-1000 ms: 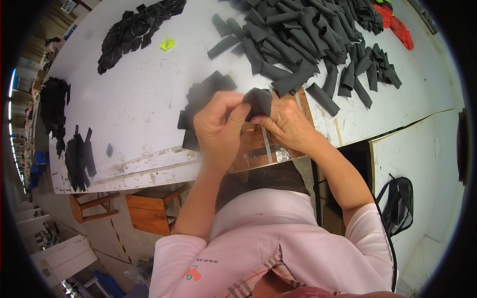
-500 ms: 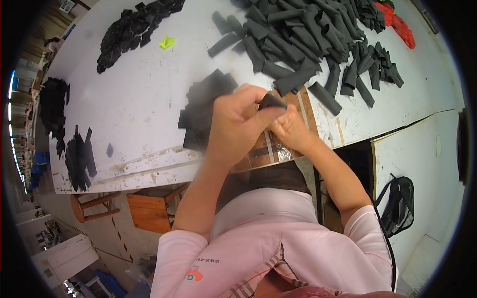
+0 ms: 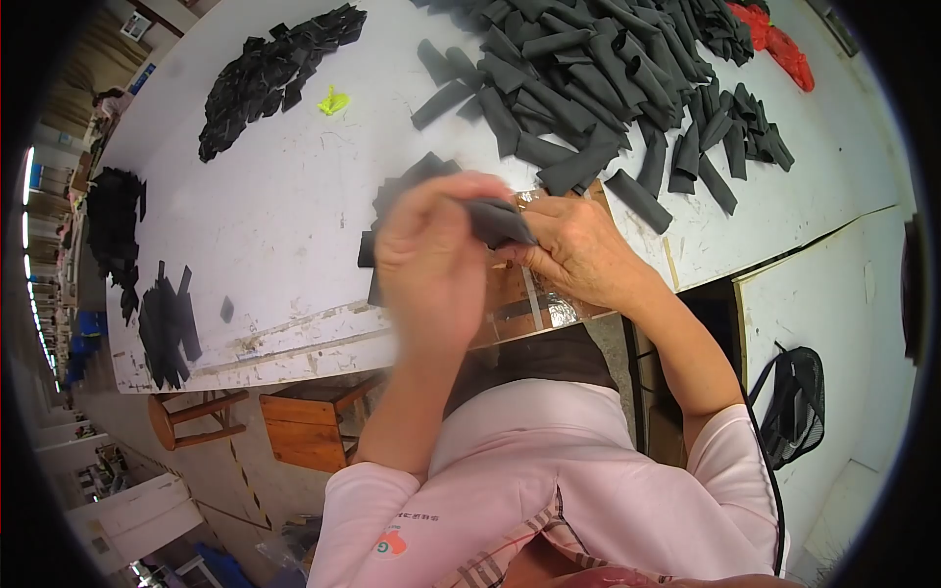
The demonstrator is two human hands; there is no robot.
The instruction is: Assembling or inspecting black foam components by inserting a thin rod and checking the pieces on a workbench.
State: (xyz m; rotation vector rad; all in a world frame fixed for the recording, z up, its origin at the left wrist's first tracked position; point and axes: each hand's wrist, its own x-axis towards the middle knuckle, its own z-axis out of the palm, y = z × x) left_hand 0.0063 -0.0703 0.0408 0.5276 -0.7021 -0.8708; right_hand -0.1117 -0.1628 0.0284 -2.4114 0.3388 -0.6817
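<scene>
Above the table's front edge, a dark grey fabric piece, curled like a tube, spans my two hands. My right hand pinches its right end between thumb and fingers. Fingers of my left hand curl around the other end, though motion smears this hand. Behind and under the left hand lies a stack of flat dark grey pieces, partly hidden. Below my hands is a brown board with shiny clear tape on it. A large heap of rolled dark grey pieces covers the table beyond.
The white table also bears a black heap, a yellow-green scrap and dark strips at left. A red plastic bag lies far right. Wooden stools stand below the edge; a black mesh bag hangs at right.
My left hand has shifted left and turned, so more of the fabric piece shows between my hands. My right hand has rolled over, its back now more visible.
</scene>
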